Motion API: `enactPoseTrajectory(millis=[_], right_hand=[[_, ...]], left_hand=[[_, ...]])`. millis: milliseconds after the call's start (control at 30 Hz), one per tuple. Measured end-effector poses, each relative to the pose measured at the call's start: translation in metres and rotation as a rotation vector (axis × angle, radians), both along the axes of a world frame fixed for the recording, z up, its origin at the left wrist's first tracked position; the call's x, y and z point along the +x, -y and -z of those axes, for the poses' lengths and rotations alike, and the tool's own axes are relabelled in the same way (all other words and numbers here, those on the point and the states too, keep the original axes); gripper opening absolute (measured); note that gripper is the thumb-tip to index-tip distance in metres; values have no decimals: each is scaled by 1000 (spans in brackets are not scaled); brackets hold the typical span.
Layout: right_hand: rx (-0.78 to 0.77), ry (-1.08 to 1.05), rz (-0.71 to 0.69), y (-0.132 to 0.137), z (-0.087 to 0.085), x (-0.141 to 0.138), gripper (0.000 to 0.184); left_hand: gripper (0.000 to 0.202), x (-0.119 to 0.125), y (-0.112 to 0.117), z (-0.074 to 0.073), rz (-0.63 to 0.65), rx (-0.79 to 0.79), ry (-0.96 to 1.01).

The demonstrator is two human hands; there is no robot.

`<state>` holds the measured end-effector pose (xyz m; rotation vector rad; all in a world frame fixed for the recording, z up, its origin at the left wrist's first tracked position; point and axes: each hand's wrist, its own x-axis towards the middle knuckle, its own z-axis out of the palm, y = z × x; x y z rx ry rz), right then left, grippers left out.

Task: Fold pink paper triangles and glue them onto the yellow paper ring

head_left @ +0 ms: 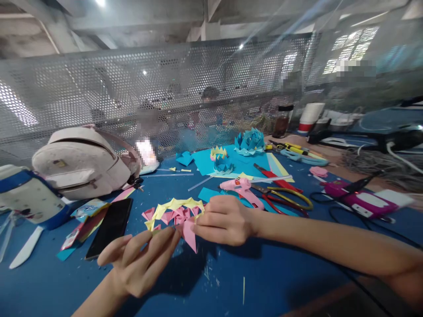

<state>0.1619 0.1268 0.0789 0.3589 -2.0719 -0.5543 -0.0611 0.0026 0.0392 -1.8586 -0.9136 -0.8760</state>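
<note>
My left hand [142, 257] and my right hand [226, 220] meet at the near side of a folded-paper ring [176, 203], yellow along its zigzag rim with pink pointed pieces inside. The left fingertips press on its near edge, while the right fingers are closed on its right side. Between the hands a pink folded paper piece [189, 237] points down; whether it is joined to the ring cannot be made out. A pink glue gun [243, 190] lies just beyond my right hand. Both thumbs are mostly hidden.
A black phone [110, 226], a backpack [82, 165] and a bottle [29, 198] are at the left. Blue paper flowers [250, 141] and a small yellow-and-blue paper piece [222, 163] stand behind. Scissors [287, 196] and a purple device with cables [363, 200] lie right.
</note>
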Motion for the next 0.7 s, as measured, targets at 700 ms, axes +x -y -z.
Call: enactPoseTrajectory(millis=[700], right_hand=[[16, 74, 46, 0, -2, 0, 16]], left_hand=[[23, -13, 3, -30, 6, 95, -455]])
